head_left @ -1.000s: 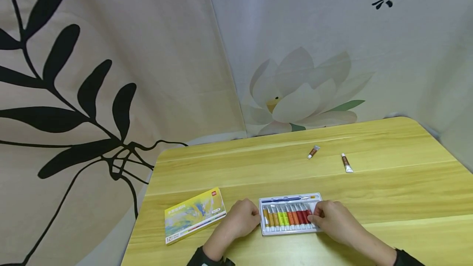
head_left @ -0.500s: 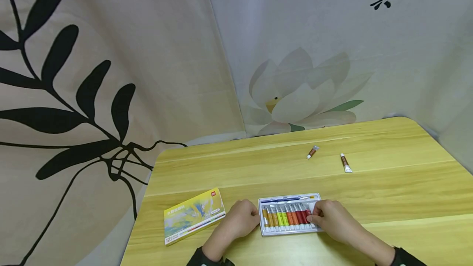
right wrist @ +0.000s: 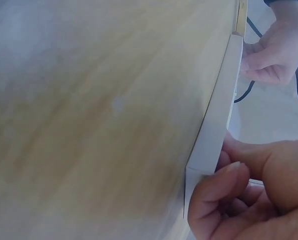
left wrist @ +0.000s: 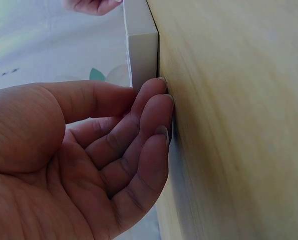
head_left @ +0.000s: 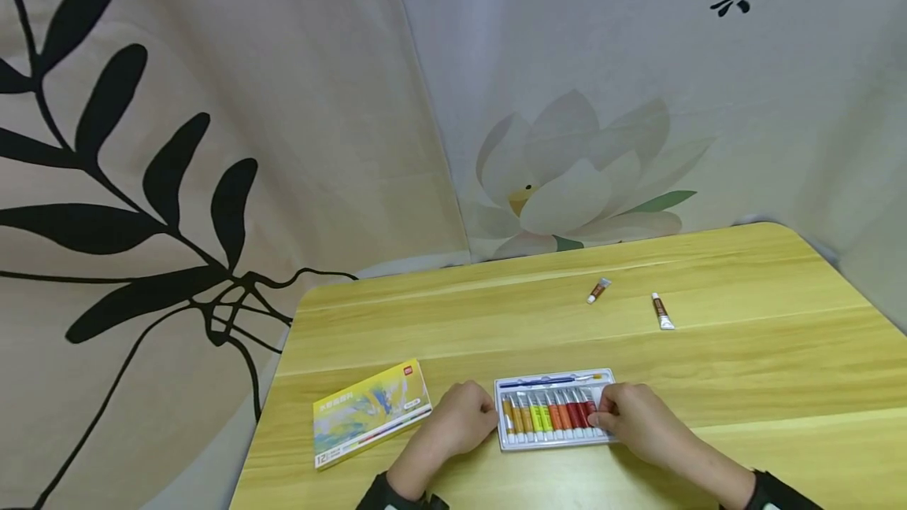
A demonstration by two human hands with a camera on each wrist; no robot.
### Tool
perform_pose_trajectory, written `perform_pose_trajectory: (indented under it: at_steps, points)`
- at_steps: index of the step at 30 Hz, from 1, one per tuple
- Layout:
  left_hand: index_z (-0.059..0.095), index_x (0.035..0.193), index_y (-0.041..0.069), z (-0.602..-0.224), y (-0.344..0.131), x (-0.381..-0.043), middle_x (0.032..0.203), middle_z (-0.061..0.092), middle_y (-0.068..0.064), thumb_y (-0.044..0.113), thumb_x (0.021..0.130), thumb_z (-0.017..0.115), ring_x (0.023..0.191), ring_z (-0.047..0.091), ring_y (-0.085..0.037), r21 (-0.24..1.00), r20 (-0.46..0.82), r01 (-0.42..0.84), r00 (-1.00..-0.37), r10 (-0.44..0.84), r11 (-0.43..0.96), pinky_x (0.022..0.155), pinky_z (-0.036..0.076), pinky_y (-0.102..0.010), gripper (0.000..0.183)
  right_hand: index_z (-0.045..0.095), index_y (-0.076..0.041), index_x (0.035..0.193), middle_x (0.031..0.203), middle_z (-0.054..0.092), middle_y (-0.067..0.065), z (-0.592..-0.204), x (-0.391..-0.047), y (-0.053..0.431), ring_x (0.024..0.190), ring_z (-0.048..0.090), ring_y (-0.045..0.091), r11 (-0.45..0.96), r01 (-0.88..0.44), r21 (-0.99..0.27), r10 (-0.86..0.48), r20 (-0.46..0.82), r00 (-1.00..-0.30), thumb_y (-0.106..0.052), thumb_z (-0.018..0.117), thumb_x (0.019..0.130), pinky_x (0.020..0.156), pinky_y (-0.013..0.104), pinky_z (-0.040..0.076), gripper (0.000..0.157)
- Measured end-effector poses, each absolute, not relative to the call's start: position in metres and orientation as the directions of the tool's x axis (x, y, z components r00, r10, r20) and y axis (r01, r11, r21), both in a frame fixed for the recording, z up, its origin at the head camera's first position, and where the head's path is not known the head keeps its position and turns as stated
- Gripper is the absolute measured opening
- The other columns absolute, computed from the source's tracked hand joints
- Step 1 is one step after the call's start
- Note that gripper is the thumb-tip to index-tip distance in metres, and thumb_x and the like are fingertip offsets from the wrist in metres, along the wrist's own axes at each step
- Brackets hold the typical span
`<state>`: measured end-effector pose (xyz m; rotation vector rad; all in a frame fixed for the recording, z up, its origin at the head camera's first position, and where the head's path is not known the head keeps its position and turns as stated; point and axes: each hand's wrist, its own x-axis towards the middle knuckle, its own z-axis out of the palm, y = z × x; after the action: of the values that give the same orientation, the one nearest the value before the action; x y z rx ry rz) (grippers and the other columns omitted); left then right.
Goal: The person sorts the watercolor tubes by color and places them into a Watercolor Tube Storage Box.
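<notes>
A white tray [head_left: 556, 446] lies on the wooden table, holding a row of paint tubes [head_left: 549, 415] in yellow, orange and red, with a blue-handled paintbrush [head_left: 549, 382] along its far side. My left hand [head_left: 464, 418] pinches the tray's left edge; in the left wrist view its thumb and index fingertip meet at the tray's corner, other fingers curled beside the table. At the opposite end my right hand [head_left: 638, 419] grips the right edge, thumb over the rim and fingers bent against the outer wall [right wrist: 216, 115]. It hides that end's contents.
Left of the tray lies a yellow paint box [head_left: 372, 414] with a colourful printed lid. Two loose brown paint tubes [head_left: 598, 290] rest farther back on the table [head_left: 765, 368], apart from each other. A printed curtain [head_left: 340, 101] hangs behind.
</notes>
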<state>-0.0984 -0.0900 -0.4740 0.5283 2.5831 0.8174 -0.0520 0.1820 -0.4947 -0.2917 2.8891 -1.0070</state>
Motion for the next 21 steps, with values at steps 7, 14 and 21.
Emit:
perform_pose_trajectory:
  at_steps: [7,14,21]
  points:
    - [0.059,0.052,0.013,-0.473,-0.09,-0.098,0.044,0.04,0.009,0.013,0.083,0.06,0.04,0.037,-0.008,0.613,-0.244,0.228,-0.856,0.455,0.757,0.037,0.027,-0.022,0.031,0.052,-0.019,0.061,0.055,0.047,-0.01,-0.495,-0.054,0.184,0.05,0.039,0.005,0.762,-0.151,-0.63,-0.208,-0.017,-0.978,-0.02,0.074,0.078,0.044,0.022,0.037,0.027]
    - [0.06,0.052,0.014,-0.473,-0.09,-0.098,0.044,0.045,0.008,0.013,0.083,0.059,0.039,0.038,-0.008,0.608,-0.239,0.236,-0.856,0.458,0.758,0.037,0.027,-0.022,0.032,0.055,-0.02,0.065,0.056,0.046,-0.011,-0.495,-0.054,0.191,0.05,0.039,0.004,0.717,-0.172,-0.676,-0.246,-0.015,-0.969,-0.024,0.07,0.082,0.044,0.021,0.036,0.024]
    - [0.06,0.052,0.013,-0.472,-0.09,-0.099,0.043,0.041,0.009,0.012,0.083,0.059,0.039,0.036,-0.008,0.619,-0.236,0.237,-0.853,0.465,0.749,0.038,0.026,-0.021,0.031,0.06,-0.021,0.07,0.055,0.045,-0.01,-0.489,-0.058,0.201,0.049,0.038,0.004,0.704,-0.139,-0.697,-0.211,-0.017,-0.977,-0.029,0.064,0.089,0.041,0.019,0.032,0.02]
